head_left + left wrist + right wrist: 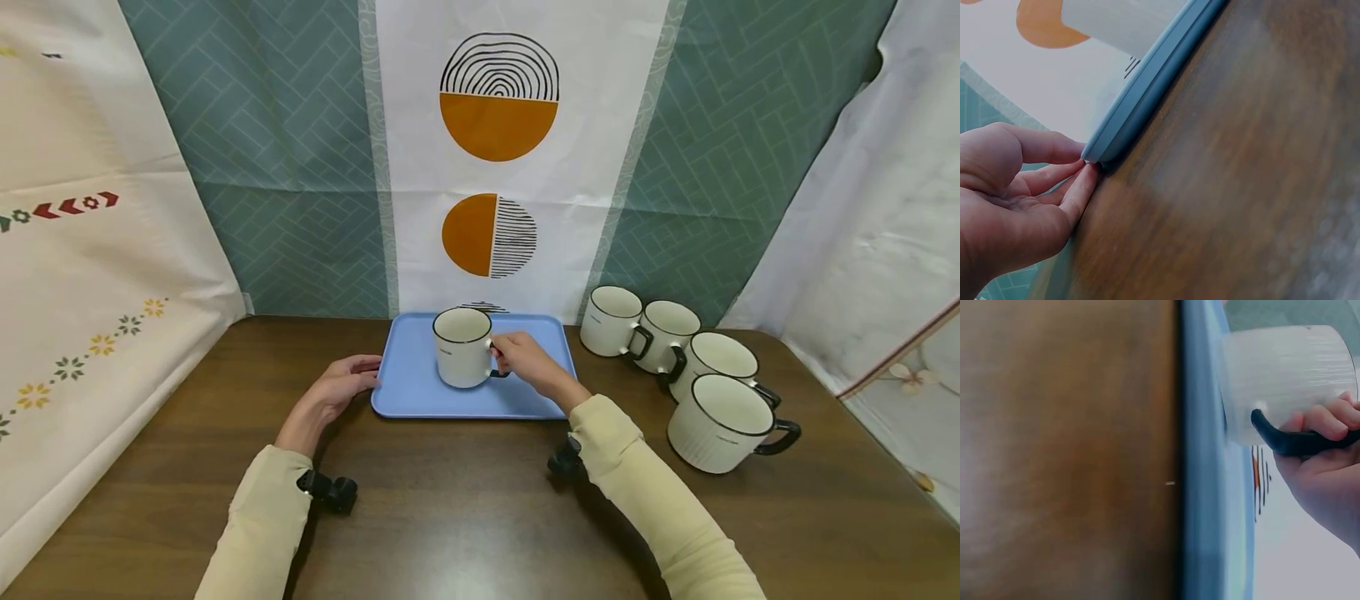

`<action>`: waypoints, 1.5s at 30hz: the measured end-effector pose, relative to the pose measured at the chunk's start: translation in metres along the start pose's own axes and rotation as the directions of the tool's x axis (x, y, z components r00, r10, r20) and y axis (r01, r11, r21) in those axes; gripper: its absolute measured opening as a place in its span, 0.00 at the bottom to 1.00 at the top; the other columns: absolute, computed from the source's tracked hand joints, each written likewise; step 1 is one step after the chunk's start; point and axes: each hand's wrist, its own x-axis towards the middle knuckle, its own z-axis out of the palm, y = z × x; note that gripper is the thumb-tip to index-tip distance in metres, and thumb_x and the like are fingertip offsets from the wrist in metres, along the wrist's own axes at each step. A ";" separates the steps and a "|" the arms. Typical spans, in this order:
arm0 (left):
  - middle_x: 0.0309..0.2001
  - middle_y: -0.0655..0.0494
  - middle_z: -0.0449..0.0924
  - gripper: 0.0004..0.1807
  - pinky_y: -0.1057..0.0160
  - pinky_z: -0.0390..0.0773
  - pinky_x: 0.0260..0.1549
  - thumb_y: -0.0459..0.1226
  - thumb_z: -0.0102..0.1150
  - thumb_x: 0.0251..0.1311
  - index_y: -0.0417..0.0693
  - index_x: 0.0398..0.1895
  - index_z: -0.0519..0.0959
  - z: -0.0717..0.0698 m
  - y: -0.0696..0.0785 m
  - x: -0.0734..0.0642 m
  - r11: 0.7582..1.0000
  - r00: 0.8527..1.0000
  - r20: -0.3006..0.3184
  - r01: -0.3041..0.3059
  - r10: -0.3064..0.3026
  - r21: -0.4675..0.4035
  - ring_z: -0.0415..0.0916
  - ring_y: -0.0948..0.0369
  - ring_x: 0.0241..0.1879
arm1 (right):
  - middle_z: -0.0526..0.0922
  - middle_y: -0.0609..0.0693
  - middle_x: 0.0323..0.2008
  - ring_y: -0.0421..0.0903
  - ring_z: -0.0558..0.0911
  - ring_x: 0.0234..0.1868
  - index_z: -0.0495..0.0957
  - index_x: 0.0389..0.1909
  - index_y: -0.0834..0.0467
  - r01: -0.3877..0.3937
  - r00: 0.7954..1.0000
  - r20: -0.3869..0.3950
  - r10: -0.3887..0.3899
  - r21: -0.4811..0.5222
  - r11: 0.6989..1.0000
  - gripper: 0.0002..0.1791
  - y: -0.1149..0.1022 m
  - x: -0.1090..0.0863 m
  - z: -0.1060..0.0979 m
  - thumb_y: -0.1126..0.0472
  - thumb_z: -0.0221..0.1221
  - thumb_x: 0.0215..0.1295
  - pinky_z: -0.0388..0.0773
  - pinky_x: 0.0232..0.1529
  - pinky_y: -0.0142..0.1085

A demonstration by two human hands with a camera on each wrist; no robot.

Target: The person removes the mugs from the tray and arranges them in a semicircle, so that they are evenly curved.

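Observation:
A white mug [462,352] with a dark rim and black handle stands upright over the middle of the blue tray [408,400]. My right hand [528,360] grips its handle from the right; in the right wrist view the fingers [1325,422] curl round the black handle [1300,442]. At the tray's left side, my left hand [347,385] has its fingertips on the rim. The left wrist view shows the thumb and fingers of this hand [1029,187] pinching the tray's edge [1129,103]. The rim hides the mug's base in the right wrist view.
Several matching white mugs stand close together in a slanting row on the right of the brown table [420,500]; the nearest mug [712,433] has its black handle to the right. A patterned cloth [495,175] hangs behind the tray, with more cloth at both sides.

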 end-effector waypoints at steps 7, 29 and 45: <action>0.67 0.28 0.57 0.29 0.48 0.59 0.65 0.23 0.48 0.65 0.24 0.69 0.55 -0.003 -0.001 0.000 1.000 1.000 -0.002 0.006 -0.006 0.009 0.59 0.42 0.64 | 0.58 0.46 0.17 0.42 0.59 0.22 0.66 0.26 0.68 0.013 1.000 0.002 -0.013 -0.017 1.000 0.22 0.000 -0.022 -0.003 0.58 0.39 0.78 0.57 0.29 0.34; 0.67 0.28 0.56 0.30 0.48 0.59 0.65 0.24 0.48 0.65 0.25 0.69 0.54 -0.001 0.000 0.001 1.000 1.000 0.000 0.010 -0.010 0.006 0.59 0.41 0.64 | 0.60 0.48 0.19 0.40 0.61 0.22 0.65 0.26 0.66 0.115 0.974 -0.207 -0.092 0.104 0.988 0.18 -0.004 -0.118 -0.073 0.63 0.39 0.77 0.63 0.32 0.32; 0.66 0.28 0.57 0.29 0.48 0.60 0.64 0.24 0.48 0.65 0.24 0.68 0.55 -0.002 -0.001 0.000 1.000 1.000 0.001 0.002 -0.002 0.010 0.60 0.42 0.64 | 0.60 0.48 0.19 0.44 0.61 0.22 0.65 0.27 0.66 0.081 0.987 -0.147 -0.071 0.064 0.995 0.21 0.021 -0.176 -0.099 0.57 0.38 0.79 0.62 0.30 0.36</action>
